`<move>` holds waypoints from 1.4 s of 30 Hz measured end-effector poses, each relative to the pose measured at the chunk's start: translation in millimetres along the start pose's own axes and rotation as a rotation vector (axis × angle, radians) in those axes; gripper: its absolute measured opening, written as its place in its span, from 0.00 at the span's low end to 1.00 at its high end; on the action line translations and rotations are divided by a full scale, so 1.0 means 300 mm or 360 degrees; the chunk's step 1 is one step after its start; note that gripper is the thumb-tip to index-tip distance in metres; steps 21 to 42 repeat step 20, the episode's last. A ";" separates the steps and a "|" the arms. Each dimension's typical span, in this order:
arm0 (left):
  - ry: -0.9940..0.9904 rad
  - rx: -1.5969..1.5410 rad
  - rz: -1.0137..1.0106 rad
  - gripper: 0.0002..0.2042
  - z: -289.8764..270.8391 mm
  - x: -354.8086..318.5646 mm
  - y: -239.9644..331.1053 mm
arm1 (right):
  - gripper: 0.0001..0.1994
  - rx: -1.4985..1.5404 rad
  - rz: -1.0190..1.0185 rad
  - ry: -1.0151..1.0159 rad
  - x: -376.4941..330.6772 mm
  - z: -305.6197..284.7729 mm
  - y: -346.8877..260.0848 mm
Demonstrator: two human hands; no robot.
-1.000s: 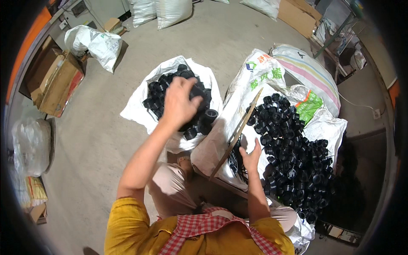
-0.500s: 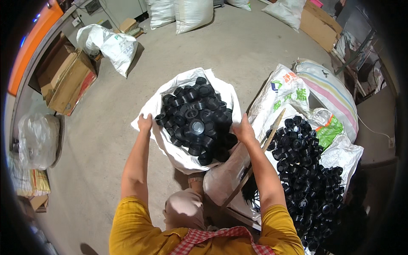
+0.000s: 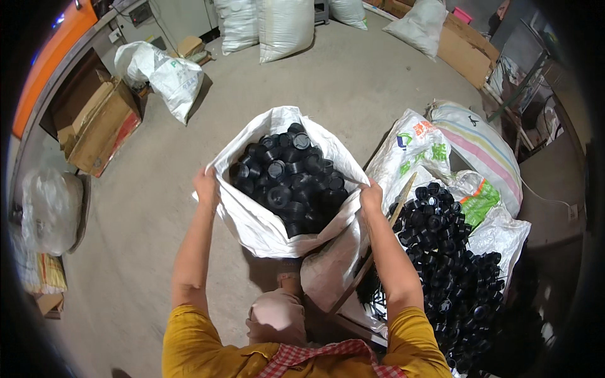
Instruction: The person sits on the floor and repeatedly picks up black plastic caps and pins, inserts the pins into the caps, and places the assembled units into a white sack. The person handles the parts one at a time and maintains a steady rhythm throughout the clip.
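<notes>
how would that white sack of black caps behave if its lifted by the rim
The white woven sack would likely sag: its cloth folds and creases where the left hand and right hand grip the rim. It is probably fairly heavy, being packed with black caps. If tipped, loose caps may spill over the open rim.

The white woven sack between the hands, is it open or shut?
Open. The white woven sack gapes at its mouth, black plastic caps showing inside; left hand and right hand grip opposite rims.
</notes>
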State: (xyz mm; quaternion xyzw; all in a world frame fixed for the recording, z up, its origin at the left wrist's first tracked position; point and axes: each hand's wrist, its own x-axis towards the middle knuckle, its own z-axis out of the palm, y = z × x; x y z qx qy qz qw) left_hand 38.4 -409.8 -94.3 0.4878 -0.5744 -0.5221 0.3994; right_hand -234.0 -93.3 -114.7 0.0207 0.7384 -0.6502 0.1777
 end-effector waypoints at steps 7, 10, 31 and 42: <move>-0.0143 -0.0680 0.0514 0.09 -0.201 0.037 0.469 | 0.17 0.0593 -0.0151 -0.0004 -0.086 -0.091 -0.316; -0.0146 -0.0696 0.0386 0.08 -0.272 -0.073 0.542 | 0.14 0.0460 -0.0204 -0.0045 -0.136 -0.126 -0.322; -0.0427 0.0436 0.0084 0.21 -0.260 -0.173 0.019 | 0.31 0.0221 0.0146 -0.0197 -0.301 -0.447 0.100; -0.0427 0.0436 0.0084 0.21 -0.260 -0.173 0.019 | 0.31 0.0221 0.0146 -0.0197 -0.301 -0.447 0.100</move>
